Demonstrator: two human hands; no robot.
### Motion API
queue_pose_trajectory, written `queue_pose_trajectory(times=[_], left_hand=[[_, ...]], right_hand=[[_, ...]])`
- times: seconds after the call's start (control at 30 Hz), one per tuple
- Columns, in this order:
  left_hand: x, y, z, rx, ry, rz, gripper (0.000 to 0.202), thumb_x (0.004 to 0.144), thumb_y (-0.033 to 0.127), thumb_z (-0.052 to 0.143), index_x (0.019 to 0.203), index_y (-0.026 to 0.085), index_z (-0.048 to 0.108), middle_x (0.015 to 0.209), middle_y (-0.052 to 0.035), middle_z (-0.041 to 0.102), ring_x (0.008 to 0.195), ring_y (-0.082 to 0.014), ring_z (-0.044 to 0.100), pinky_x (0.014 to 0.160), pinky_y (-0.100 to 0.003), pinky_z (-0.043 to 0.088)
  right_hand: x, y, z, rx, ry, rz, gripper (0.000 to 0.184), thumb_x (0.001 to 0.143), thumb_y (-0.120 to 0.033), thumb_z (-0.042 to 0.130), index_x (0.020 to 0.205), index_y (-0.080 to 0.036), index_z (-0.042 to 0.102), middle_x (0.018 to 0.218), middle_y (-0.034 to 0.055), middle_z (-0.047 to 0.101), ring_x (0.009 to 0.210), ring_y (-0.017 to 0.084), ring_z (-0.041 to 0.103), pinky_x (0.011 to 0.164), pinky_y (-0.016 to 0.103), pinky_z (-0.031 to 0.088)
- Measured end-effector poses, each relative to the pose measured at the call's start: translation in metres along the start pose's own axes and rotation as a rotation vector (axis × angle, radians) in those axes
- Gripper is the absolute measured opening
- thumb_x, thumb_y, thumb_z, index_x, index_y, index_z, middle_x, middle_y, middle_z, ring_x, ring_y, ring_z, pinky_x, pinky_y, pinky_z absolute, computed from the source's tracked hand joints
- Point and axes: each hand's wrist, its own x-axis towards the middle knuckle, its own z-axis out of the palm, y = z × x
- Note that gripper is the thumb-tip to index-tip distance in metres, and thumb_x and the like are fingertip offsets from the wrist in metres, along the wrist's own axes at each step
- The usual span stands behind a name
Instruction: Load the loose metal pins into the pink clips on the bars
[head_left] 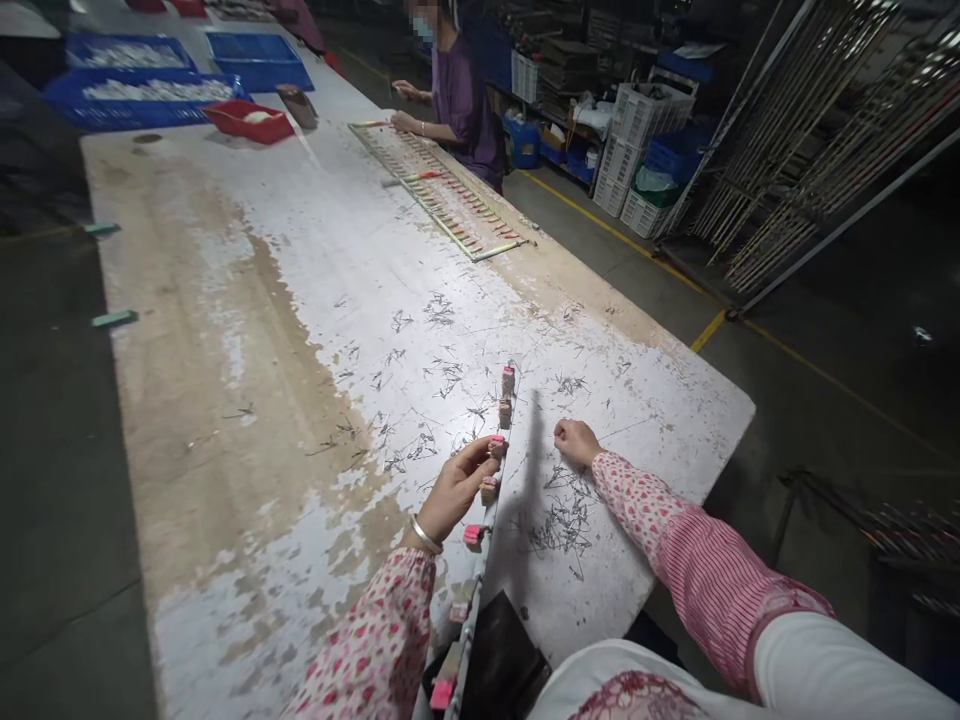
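Observation:
A thin metal rail (487, 520) runs from my lap up across the table, carrying several small pink clips (473, 536) along its length. My left hand (459, 487) pinches one of these clips between thumb and fingers, about halfway up the rail. My right hand (576, 441) rests on the table to the right of the rail, fingers curled closed over a scatter of thin metal pins (562, 515); what it holds, if anything, is hidden. Both sleeves are pink-patterned.
The worn white table (300, 300) is strewn with loose pins. Further up, a second person in purple works on a long frame (439, 190) of clips. Blue trays (142, 95) and a red tray (249, 120) stand at the far end. Crates and metal racks lie to the right.

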Motion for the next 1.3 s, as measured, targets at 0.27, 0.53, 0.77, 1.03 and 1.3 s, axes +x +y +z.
queue_pose_trajectory(times=[0.27, 0.53, 0.77, 1.03, 1.3], left_hand=[[0.016, 0.001, -0.008, 0.162, -0.197, 0.112, 0.037, 0.077, 0.035, 0.064, 0.11, 0.018, 0.066, 0.095, -0.0072, 0.064, 0.078, -0.0181, 0.057, 0.073, -0.03, 0.047], [0.019, 0.001, 0.003, 0.383, -0.189, 0.237, 0.026, 0.08, 0.029, 0.058, 0.101, 0.019, 0.069, 0.09, -0.0058, 0.07, 0.082, -0.0201, 0.063, 0.077, -0.03, 0.046], [0.015, -0.006, 0.002, 0.421, -0.065, 0.291, 0.025, 0.082, 0.026, 0.052, 0.097, 0.015, 0.069, 0.081, -0.0046, 0.072, 0.07, -0.0161, 0.063, 0.068, -0.026, 0.047], [0.017, -0.006, 0.004, 0.457, -0.077, 0.306, 0.023, 0.082, 0.023, 0.054, 0.097, 0.015, 0.069, 0.073, -0.0013, 0.068, 0.065, -0.0137, 0.06, 0.065, -0.022, 0.043], [0.016, -0.008, 0.005, 0.424, -0.089, 0.301, 0.016, 0.081, 0.024, 0.055, 0.084, 0.015, 0.068, 0.069, 0.0001, 0.062, 0.063, -0.0124, 0.054, 0.063, -0.022, 0.041]], right_hand=[[-0.046, -0.05, -0.055, 0.605, 0.081, -0.217, 0.02, 0.084, -0.033, 0.056, 0.093, -0.015, 0.06, 0.081, 0.0044, 0.067, 0.075, 0.014, 0.063, 0.071, 0.027, 0.052], [-0.093, -0.13, -0.091, 0.674, 0.24, -0.591, 0.012, 0.082, -0.029, 0.065, 0.085, -0.017, 0.066, 0.079, 0.0028, 0.067, 0.073, 0.014, 0.062, 0.07, 0.027, 0.052], [-0.092, -0.145, -0.089, 0.474, 0.333, -0.728, 0.006, 0.084, -0.02, 0.061, 0.085, -0.018, 0.066, 0.075, 0.0024, 0.066, 0.068, 0.013, 0.06, 0.064, 0.026, 0.049], [-0.089, -0.152, -0.09, 0.374, 0.284, -0.774, 0.007, 0.086, -0.019, 0.058, 0.083, -0.018, 0.064, 0.075, 0.0025, 0.065, 0.068, 0.013, 0.057, 0.062, 0.025, 0.047], [-0.092, -0.154, -0.092, 0.361, 0.258, -0.791, 0.008, 0.087, -0.019, 0.056, 0.083, -0.017, 0.064, 0.076, 0.0027, 0.063, 0.069, 0.013, 0.056, 0.062, 0.025, 0.046]])
